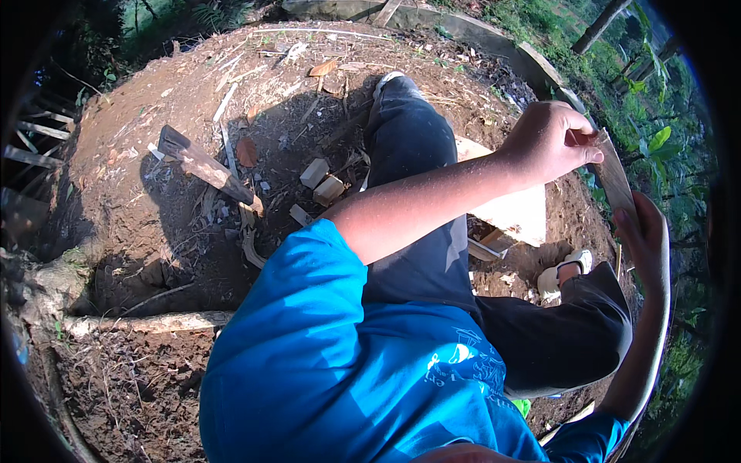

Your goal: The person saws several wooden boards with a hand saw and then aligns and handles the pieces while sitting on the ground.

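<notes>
My left hand (549,139) reaches across to the right and pinches the far end of a narrow flat strip of wood (614,174). Around the near end of that strip, my right hand (644,235) is closed, its fingers partly hidden. The strip is held up in the air at the right side, slightly tilted. Below my left forearm, a pale wooden board (513,212) lies in bright sun beside my leg. Another cut piece of wood (494,245) sits by its near edge.
A rough dark piece of wood (207,168) stands on the soil at left. Small wooden blocks (329,190) lie left of my leg, among shavings and dry leaves (246,152). A thin log (154,322) crosses the ground. A low curb (478,35) borders greenery behind.
</notes>
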`<state>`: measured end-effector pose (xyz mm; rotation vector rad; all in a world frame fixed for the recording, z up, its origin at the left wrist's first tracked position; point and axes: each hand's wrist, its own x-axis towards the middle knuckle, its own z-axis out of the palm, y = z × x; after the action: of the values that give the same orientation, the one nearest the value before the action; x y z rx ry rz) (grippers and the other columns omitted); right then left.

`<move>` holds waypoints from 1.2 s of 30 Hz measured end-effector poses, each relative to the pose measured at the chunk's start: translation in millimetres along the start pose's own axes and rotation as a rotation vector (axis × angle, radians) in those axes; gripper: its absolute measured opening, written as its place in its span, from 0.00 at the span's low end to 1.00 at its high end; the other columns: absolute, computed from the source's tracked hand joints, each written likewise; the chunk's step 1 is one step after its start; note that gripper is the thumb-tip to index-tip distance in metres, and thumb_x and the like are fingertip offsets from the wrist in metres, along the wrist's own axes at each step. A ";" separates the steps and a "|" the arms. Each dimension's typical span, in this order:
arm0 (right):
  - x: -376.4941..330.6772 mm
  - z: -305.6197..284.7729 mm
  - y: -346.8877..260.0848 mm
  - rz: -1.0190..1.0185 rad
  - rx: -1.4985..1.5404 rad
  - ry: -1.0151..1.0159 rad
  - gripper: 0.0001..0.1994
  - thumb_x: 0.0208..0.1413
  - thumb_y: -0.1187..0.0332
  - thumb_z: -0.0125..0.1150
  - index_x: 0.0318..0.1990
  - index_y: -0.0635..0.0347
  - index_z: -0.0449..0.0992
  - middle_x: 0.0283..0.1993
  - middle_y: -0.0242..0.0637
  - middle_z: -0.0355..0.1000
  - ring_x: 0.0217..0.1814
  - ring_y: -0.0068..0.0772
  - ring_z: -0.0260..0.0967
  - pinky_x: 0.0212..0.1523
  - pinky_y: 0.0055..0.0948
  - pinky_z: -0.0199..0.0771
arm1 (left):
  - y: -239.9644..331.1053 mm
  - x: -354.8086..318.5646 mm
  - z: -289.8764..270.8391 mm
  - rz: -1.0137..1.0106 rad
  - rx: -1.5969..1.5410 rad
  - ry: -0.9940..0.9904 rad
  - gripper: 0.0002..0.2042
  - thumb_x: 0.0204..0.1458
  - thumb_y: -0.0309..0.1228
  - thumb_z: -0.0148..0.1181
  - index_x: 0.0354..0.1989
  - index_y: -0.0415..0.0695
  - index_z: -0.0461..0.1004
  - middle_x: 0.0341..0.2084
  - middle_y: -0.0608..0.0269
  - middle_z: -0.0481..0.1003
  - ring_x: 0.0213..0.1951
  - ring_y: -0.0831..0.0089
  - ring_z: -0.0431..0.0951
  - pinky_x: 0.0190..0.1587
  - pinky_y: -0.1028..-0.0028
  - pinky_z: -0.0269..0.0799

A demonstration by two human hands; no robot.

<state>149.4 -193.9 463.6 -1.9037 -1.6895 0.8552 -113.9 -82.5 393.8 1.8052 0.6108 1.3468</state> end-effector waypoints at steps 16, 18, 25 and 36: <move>72.2 22.9 25.1 -0.259 0.045 -0.386 0.18 0.64 0.57 0.64 0.50 0.65 0.78 0.34 0.40 0.79 0.35 0.33 0.76 0.38 0.35 0.75 | -48.2 -18.5 7.1 -0.686 -0.741 0.074 0.04 0.63 0.33 0.65 0.44 0.50 0.80 0.35 0.66 0.83 0.39 0.78 0.81 0.45 0.75 0.76; 97.7 37.9 32.1 -0.507 -0.119 -0.349 0.20 0.62 0.51 0.66 0.46 0.63 0.80 0.36 0.45 0.80 0.37 0.42 0.78 0.41 0.41 0.75 | -64.5 -22.9 -39.2 -0.695 -0.942 -0.056 0.09 0.67 0.38 0.60 0.46 0.48 0.80 0.44 0.61 0.82 0.47 0.69 0.81 0.51 0.67 0.78; 62.0 16.6 55.5 -0.425 -0.105 -0.336 0.25 0.63 0.45 0.63 0.44 0.62 0.83 0.36 0.38 0.81 0.37 0.33 0.76 0.44 0.37 0.76 | -36.7 -17.0 17.5 -0.674 -0.561 0.088 0.19 0.67 0.46 0.59 0.55 0.43 0.75 0.39 0.66 0.77 0.37 0.77 0.75 0.43 0.75 0.73; 103.6 9.4 56.9 -0.240 0.075 -0.552 0.26 0.65 0.44 0.61 0.62 0.49 0.77 0.57 0.34 0.79 0.54 0.34 0.78 0.60 0.39 0.74 | -48.0 -10.7 6.2 -0.654 -0.587 0.048 0.18 0.64 0.48 0.62 0.42 0.43 0.77 0.32 0.63 0.75 0.38 0.72 0.75 0.45 0.72 0.71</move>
<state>188.7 -100.6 401.9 -1.4503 -2.1040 1.4093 -107.9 -64.9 347.9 0.9800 0.6658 0.9735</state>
